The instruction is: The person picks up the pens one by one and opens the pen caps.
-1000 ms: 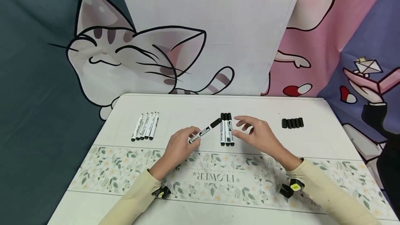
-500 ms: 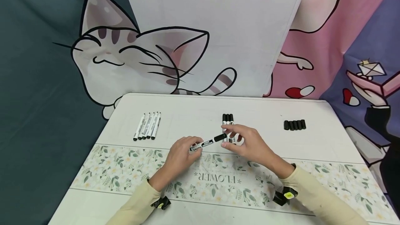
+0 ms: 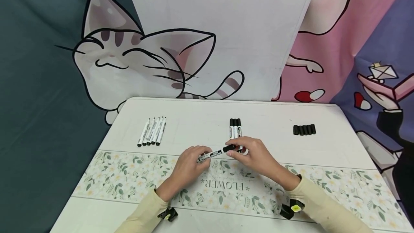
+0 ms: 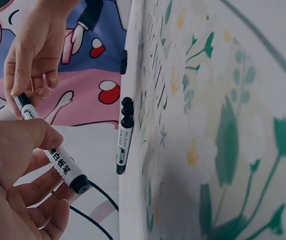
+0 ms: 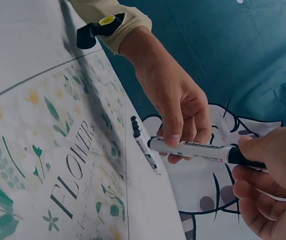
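My left hand point(image 3: 191, 165) pinches the white barrel of a whiteboard marker point(image 3: 211, 154) between thumb and fingers, above the table. The marker lies nearly level, its black cap point(image 5: 240, 157) toward the right. Thumb and fingers of my right hand point(image 3: 253, 152) are on that cap, pinching it. In the left wrist view, the barrel's black end point(image 4: 80, 184) sticks out below my left thumb. Just behind the right fingers, several capped markers point(image 3: 235, 127) lie side by side, their lower ends partly hidden by the hand.
Several uncapped markers point(image 3: 152, 131) lie in a row at the left of the table. Several loose black caps point(image 3: 304, 129) stand together on the right. A floral band point(image 3: 129, 175) crosses the white tabletop, and a printed cloth point(image 3: 181, 56) hangs behind.
My right hand has come left and down to the marker's cap, from beside the capped row. The left hand has lowered the marker slightly toward me, turning it nearer level.
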Demonstrator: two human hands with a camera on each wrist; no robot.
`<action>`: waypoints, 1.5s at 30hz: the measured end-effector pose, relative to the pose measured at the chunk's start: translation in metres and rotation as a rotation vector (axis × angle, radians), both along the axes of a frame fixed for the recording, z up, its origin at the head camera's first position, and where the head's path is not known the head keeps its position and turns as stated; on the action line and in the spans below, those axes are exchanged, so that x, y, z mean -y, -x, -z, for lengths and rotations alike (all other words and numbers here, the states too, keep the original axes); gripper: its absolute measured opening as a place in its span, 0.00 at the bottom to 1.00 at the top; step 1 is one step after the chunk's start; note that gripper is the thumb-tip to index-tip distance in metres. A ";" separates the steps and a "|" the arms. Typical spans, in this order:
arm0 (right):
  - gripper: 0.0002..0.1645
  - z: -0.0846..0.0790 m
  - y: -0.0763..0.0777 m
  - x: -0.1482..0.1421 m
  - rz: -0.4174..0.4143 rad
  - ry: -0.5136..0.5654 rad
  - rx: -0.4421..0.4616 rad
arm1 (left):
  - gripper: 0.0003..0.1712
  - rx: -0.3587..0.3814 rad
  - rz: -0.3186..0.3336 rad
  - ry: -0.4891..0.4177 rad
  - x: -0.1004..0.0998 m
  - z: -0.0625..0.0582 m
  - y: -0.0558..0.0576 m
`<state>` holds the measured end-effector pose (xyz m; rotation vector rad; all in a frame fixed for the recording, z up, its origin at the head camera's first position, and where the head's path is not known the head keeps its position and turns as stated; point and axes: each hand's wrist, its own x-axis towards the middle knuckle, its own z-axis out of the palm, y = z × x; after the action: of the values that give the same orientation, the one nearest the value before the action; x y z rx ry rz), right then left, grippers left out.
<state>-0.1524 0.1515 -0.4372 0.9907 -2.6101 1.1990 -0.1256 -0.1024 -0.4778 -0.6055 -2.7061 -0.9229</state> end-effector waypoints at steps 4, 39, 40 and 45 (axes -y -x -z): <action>0.12 -0.001 -0.003 0.000 0.007 0.021 -0.042 | 0.12 -0.032 0.048 -0.011 -0.002 0.002 -0.002; 0.10 0.010 -0.006 -0.004 -0.024 0.076 -0.224 | 0.16 -0.110 0.176 -0.070 -0.003 -0.004 0.000; 0.10 0.010 -0.006 -0.004 -0.025 0.076 -0.228 | 0.16 -0.107 0.181 -0.069 -0.003 -0.004 0.000; 0.11 0.012 -0.006 -0.005 -0.030 0.079 -0.253 | 0.16 -0.092 0.193 -0.060 -0.003 -0.003 0.001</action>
<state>-0.1467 0.1569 -0.4490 1.0913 -2.3440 1.0938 -0.1264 -0.0996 -0.4749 -0.8867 -2.5629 -0.9913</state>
